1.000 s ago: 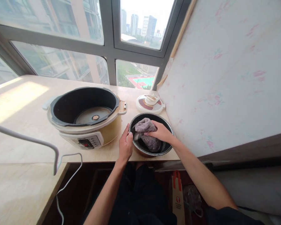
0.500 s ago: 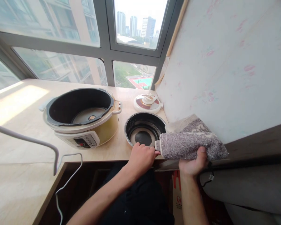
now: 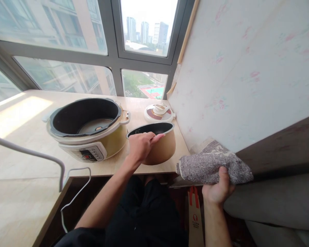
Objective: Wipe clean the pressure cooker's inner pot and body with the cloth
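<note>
My left hand (image 3: 141,145) is closed on the near rim of the inner pot (image 3: 162,147), a gold-sided bowl with a dark inside. The pot is tilted away from me, so its outer side shows. A folded grey-brown towel (image 3: 206,164) is gripped in my right hand (image 3: 219,185), thumb on top and the other fingers beneath it. The towel is apart from the pot, to its right. Left of the pot stands the rice cooker body (image 3: 113,139), uncovered, with a control panel at its front. Behind the pot lies the white and brown cooker lid (image 3: 159,112).
A pale wooden counter (image 3: 12,161) carries the cooker parts below a grey-framed window (image 3: 113,61). The papered wall (image 3: 237,85) bounds the right side. A grey cable (image 3: 28,150) hangs at left. A paper bag (image 3: 195,219) stands below.
My left hand has tipped the inner pot from upright, so its gold outside now shows. The towel in my right hand has moved slightly down, away from the pot.
</note>
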A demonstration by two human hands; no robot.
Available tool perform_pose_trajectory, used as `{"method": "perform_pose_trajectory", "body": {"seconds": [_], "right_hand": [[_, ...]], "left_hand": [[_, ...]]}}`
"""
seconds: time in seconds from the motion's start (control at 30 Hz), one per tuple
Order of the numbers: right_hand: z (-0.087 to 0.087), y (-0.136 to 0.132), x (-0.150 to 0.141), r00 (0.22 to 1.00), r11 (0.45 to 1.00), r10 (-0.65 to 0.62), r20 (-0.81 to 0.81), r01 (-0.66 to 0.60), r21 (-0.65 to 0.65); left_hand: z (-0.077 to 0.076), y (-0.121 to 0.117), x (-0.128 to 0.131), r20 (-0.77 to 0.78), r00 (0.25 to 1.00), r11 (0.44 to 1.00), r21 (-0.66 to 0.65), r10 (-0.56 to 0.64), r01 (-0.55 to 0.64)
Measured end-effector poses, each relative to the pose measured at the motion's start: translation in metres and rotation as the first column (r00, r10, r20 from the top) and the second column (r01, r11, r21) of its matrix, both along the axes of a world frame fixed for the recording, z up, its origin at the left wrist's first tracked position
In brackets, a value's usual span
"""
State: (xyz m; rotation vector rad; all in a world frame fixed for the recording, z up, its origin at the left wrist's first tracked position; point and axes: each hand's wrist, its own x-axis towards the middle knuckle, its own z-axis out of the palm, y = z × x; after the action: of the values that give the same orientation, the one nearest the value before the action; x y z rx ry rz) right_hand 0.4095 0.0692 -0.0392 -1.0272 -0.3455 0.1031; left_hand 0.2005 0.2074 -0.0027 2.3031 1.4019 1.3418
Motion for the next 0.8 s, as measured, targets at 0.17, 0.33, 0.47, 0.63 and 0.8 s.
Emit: {"method": "perform_pose_trajectory", "body": {"seconds": [0.17,0.33,0.47,0.63,0.8], "right_hand": [[-0.018,-0.005,-0.021,0.999,0.991,0.050,0.013,-0.048,-0.121],[-0.014,-0.005,-0.058,0.846,0.966,0.229,0.482,-0.136,-0.222],[0.023,0.007,-0.070,0.434,0.976,0.213,0.876,-0.140,-0.168],[0.057,0.040,-0.050,0.588,0.946,0.276,0.760,-0.025,-0.324],[0.056,0.071,-0.019,0.775,0.885,0.293,0.560,0.002,-0.466]], "left_hand": [[0.017,0.003,-0.005,0.532,0.837,0.965,-0.263,0.128,0.020],[0.002,-0.003,0.002,0.781,0.527,0.870,-0.471,0.336,0.144],[-0.013,-0.007,0.008,0.791,0.409,0.755,-0.586,0.454,0.295],[-0.020,-0.012,0.005,0.794,0.311,0.714,-0.606,0.522,0.351],[-0.023,-0.008,0.003,0.778,0.204,0.707,-0.626,0.593,0.330]]}}
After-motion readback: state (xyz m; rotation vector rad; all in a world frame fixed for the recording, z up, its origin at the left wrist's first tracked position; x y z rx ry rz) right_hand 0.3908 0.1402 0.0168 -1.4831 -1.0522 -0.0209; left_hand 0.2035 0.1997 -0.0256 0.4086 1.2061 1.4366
